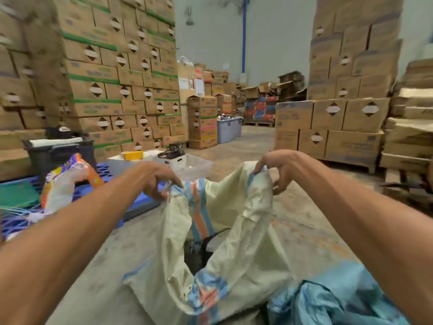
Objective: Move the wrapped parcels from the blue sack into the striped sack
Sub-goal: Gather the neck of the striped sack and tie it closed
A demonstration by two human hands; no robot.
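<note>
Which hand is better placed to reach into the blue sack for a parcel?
Right, probably. The right hand and left hand both pinch the rim of the striped sack, but the blue sack lies below the right forearm; the left would have to cross over.

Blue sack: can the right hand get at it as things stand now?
Probably yes. The blue sack lies just under the right forearm with nothing between, but the right hand pinches the rim of the striped sack and must let go first.

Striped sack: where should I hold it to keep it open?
Grip the sack by its top rim, from above, at two points, where the left hand and right hand pinch it. The cloth is limp; pulling the rim apart holds the mouth open.
</note>
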